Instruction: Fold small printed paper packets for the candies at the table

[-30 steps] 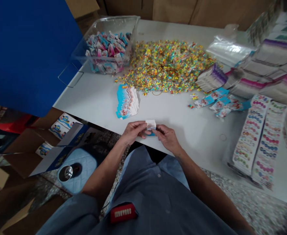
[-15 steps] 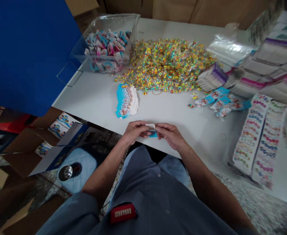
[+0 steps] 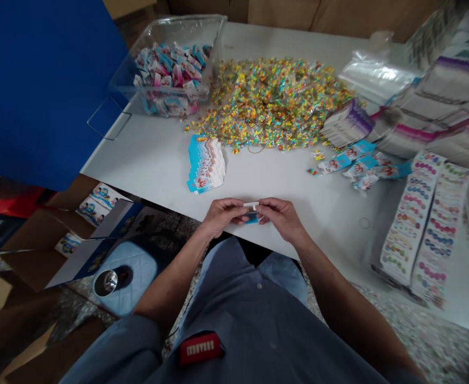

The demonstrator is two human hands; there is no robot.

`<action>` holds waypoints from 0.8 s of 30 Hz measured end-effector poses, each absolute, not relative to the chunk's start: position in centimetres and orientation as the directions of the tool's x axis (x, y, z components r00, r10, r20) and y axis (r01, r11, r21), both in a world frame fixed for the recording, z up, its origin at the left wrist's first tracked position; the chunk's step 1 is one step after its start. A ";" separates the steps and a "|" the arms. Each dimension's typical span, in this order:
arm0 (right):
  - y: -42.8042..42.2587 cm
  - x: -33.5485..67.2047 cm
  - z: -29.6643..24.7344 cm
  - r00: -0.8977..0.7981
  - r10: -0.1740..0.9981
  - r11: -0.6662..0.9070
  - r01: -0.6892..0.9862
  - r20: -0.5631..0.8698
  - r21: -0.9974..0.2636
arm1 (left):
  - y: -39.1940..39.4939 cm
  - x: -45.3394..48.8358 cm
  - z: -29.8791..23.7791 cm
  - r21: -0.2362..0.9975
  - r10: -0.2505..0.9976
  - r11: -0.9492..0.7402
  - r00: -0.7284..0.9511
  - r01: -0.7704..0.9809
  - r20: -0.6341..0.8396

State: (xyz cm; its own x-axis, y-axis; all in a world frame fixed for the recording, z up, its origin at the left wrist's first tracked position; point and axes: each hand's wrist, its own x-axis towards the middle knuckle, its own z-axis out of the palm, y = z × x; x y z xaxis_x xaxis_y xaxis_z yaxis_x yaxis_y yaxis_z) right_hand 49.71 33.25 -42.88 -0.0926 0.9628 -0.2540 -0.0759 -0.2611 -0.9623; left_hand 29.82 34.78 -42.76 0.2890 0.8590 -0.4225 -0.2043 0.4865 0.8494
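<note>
At the table's near edge, my left hand (image 3: 225, 216) and my right hand (image 3: 279, 216) pinch a small blue and white card box (image 3: 251, 217) from its two sides. Its white flap lies across the top between my thumbs, and my fingers hide much of the rest. Just beyond my left hand lies a fanned stack of flat blue printed cartons (image 3: 206, 164). Farther back spreads a heap of small clear packets with yellow, red and blue pieces (image 3: 274, 104).
A clear plastic bin (image 3: 170, 90) of small boxes stands back left. On the right are blue folded boxes (image 3: 362, 165), banded carton stacks (image 3: 430, 112), sticker strips (image 3: 414, 218) and plastic bags (image 3: 370, 74). Left of the table sit an opened carton (image 3: 66, 234) and a stool with a metal cup (image 3: 106, 282).
The white flap on the small box has tipped down flatter, and my right fingers have closed in nearer to the left ones. The view has shifted slightly.
</note>
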 end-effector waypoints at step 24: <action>32.6 50.6 -43.9 -0.159 0.913 0.405 0.230 0.376 -0.885 | 33.8 29.7 -43.5 0.995 0.948 -0.095 0.306 0.016 0.086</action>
State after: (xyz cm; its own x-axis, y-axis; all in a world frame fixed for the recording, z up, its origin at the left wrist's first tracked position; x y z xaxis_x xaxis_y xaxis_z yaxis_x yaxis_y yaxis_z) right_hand 50.64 32.65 -43.88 -0.1589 0.9128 0.3761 0.2302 0.4047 -0.8850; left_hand 29.71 33.84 -43.45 0.3062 0.9481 0.0855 0.0160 -0.0950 0.9954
